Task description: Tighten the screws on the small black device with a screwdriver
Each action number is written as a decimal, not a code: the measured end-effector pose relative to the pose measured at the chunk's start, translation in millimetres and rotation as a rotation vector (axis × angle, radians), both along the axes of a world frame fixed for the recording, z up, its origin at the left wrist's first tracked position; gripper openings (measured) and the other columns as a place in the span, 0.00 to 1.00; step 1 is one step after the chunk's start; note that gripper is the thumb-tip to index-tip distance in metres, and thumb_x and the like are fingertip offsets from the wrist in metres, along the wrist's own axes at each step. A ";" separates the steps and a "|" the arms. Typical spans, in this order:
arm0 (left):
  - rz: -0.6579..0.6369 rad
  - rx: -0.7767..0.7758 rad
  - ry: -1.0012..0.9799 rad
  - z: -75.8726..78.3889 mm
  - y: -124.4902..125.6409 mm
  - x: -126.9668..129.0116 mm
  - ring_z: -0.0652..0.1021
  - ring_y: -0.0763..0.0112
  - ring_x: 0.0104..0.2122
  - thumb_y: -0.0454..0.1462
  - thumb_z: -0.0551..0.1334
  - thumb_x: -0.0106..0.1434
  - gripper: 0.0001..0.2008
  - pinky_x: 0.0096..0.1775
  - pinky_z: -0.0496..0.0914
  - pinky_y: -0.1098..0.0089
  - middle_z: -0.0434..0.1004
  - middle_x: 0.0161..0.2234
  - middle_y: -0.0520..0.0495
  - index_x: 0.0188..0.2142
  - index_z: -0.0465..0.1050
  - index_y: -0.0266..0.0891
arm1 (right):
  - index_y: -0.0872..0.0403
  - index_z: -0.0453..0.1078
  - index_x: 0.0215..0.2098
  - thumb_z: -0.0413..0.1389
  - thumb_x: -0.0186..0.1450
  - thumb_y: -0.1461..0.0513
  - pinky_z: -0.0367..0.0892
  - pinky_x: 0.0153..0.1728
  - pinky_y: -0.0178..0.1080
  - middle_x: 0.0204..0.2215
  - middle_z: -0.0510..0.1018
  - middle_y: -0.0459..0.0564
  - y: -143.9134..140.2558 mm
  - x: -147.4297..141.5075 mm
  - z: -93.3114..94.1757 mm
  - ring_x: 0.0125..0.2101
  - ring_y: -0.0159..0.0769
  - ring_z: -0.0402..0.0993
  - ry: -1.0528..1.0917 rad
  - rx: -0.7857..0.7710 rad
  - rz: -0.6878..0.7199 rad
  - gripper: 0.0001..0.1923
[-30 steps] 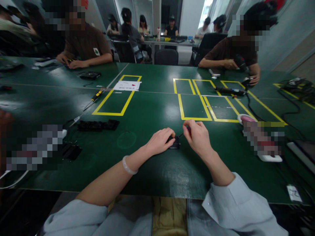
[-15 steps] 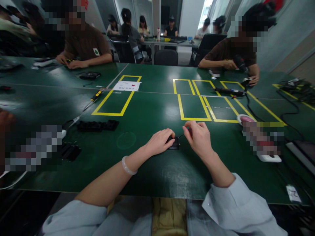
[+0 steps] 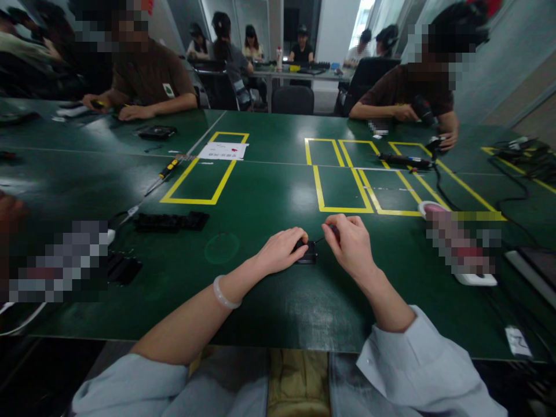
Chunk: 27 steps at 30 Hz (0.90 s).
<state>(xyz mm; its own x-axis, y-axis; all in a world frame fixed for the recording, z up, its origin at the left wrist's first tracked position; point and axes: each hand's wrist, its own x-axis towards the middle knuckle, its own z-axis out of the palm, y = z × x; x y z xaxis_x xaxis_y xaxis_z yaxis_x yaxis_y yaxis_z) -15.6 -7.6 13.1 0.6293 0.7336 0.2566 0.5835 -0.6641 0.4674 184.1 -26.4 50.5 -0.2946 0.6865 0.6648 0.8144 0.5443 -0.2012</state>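
My left hand (image 3: 284,249) is closed around a small black box-like part (image 3: 309,255) on the green table, with the fingers hiding much of it. A thin dark shaft (image 3: 319,239) reaches from my right hand (image 3: 348,243) toward that part's upper right side. It looks like a screwdriver, its handle mostly covered by my pinched fingers. Whether its tip touches the part is too small to tell.
Black plastic strips (image 3: 171,221) lie on the left, near another black part (image 3: 124,267). A yellow-and-black tool (image 3: 169,167) lies beyond. Yellow tape marks rectangles on the table (image 3: 269,197). At right lie a pixelated white-edged object (image 3: 475,279) and cables. Two co-workers sit opposite.
My hands hold nearly the same pose over the black part. Across the table at left, a co-worker's hands have moved apart.
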 end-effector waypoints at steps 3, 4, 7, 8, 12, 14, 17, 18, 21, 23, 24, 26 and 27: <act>0.001 -0.006 -0.011 -0.8 0.1 -0.4 0.75 0.66 0.41 0.37 0.54 0.67 0.05 0.44 0.70 0.65 0.73 0.40 0.48 0.42 0.64 0.41 | 0.53 0.64 0.40 0.48 0.68 0.63 0.61 0.37 0.38 0.27 0.75 0.45 1.2 0.2 -2.3 0.26 0.33 0.66 0.005 0.027 0.008 0.05; 0.002 -0.007 -0.013 -1.0 0.0 -0.5 0.75 0.66 0.41 0.37 0.54 0.67 0.05 0.44 0.70 0.65 0.73 0.40 0.48 0.42 0.65 0.41 | 0.53 0.64 0.41 0.48 0.68 0.63 0.61 0.37 0.38 0.27 0.74 0.45 1.5 0.4 -2.8 0.25 0.33 0.66 0.008 0.029 0.006 0.05; 0.003 -0.008 -0.015 -1.3 -0.1 -0.8 0.75 0.66 0.41 0.37 0.54 0.67 0.05 0.45 0.70 0.64 0.73 0.40 0.47 0.42 0.65 0.41 | 0.53 0.65 0.41 0.47 0.68 0.63 0.61 0.38 0.39 0.25 0.73 0.45 1.4 1.0 -2.2 0.26 0.34 0.67 0.016 0.005 -0.002 0.06; 0.004 -0.007 -0.016 -1.4 -0.1 -0.9 0.75 0.66 0.41 0.37 0.54 0.67 0.05 0.45 0.70 0.64 0.73 0.40 0.47 0.42 0.65 0.41 | 0.53 0.65 0.40 0.47 0.68 0.62 0.61 0.38 0.39 0.25 0.73 0.45 1.0 1.1 -1.4 0.26 0.34 0.67 0.018 -0.006 0.000 0.06; 0.004 -0.011 -0.006 -0.8 -0.4 -1.1 0.75 0.66 0.41 0.38 0.54 0.67 0.05 0.45 0.70 0.64 0.73 0.40 0.48 0.42 0.64 0.41 | 0.52 0.65 0.35 0.49 0.69 0.59 0.60 0.37 0.38 0.25 0.73 0.45 -1.2 0.2 2.2 0.25 0.33 0.65 0.010 -0.016 0.018 0.07; 0.001 -0.015 -0.003 -0.1 -0.5 -1.0 0.75 0.66 0.41 0.38 0.54 0.67 0.05 0.44 0.70 0.65 0.73 0.40 0.48 0.42 0.64 0.41 | 0.52 0.64 0.33 0.49 0.69 0.59 0.60 0.36 0.37 0.24 0.73 0.44 -2.0 -0.4 2.8 0.24 0.32 0.64 0.000 -0.004 0.024 0.07; -0.001 -0.020 -0.008 0.6 -0.4 -0.7 0.75 0.66 0.41 0.38 0.54 0.67 0.05 0.45 0.70 0.65 0.73 0.40 0.48 0.42 0.64 0.41 | 0.52 0.64 0.34 0.49 0.69 0.60 0.60 0.36 0.37 0.24 0.73 0.44 -2.5 -0.8 1.7 0.25 0.32 0.65 0.000 0.005 0.033 0.06; -0.001 -0.023 -0.011 0.6 -0.3 -0.6 0.75 0.66 0.41 0.37 0.54 0.67 0.05 0.45 0.70 0.65 0.73 0.40 0.48 0.41 0.64 0.41 | 0.52 0.64 0.35 0.49 0.69 0.61 0.60 0.36 0.37 0.25 0.74 0.45 -2.5 -0.9 1.1 0.25 0.32 0.65 0.003 0.002 0.038 0.06; 0.000 -0.026 -0.019 0.2 -0.1 -0.7 0.75 0.66 0.41 0.38 0.54 0.67 0.05 0.45 0.70 0.64 0.73 0.40 0.47 0.41 0.65 0.41 | 0.52 0.65 0.37 0.48 0.69 0.62 0.60 0.37 0.37 0.27 0.74 0.45 -2.5 -1.2 -0.1 0.26 0.33 0.66 0.001 -0.010 0.045 0.05; -0.002 -0.023 -0.019 -0.2 0.0 -0.9 0.75 0.66 0.41 0.38 0.54 0.67 0.05 0.44 0.70 0.65 0.73 0.39 0.47 0.41 0.65 0.41 | 0.53 0.65 0.37 0.47 0.68 0.63 0.60 0.38 0.38 0.26 0.74 0.46 -2.7 -1.4 0.0 0.26 0.33 0.66 -0.005 -0.014 0.039 0.06; -0.002 -0.020 -0.018 -0.4 -0.1 -1.0 0.75 0.66 0.40 0.38 0.54 0.67 0.05 0.44 0.70 0.65 0.73 0.39 0.48 0.41 0.65 0.41 | 0.53 0.66 0.37 0.47 0.68 0.63 0.60 0.38 0.38 0.26 0.74 0.46 -2.7 -1.4 0.2 0.26 0.33 0.66 -0.005 -0.011 0.036 0.06; -0.002 -0.017 -0.019 -0.9 -0.1 -1.1 0.75 0.66 0.40 0.38 0.55 0.67 0.05 0.44 0.70 0.65 0.73 0.40 0.48 0.41 0.65 0.41 | 0.53 0.66 0.38 0.47 0.67 0.64 0.60 0.38 0.38 0.27 0.74 0.46 -2.8 -1.1 0.6 0.27 0.34 0.66 -0.001 0.000 0.030 0.07; -0.002 -0.017 -0.020 -1.1 -0.1 -1.1 0.75 0.67 0.40 0.38 0.55 0.67 0.05 0.44 0.70 0.66 0.73 0.40 0.48 0.41 0.65 0.41 | 0.53 0.66 0.38 0.47 0.67 0.64 0.60 0.38 0.38 0.27 0.74 0.46 -2.8 -0.8 0.6 0.27 0.34 0.67 0.003 0.005 0.024 0.07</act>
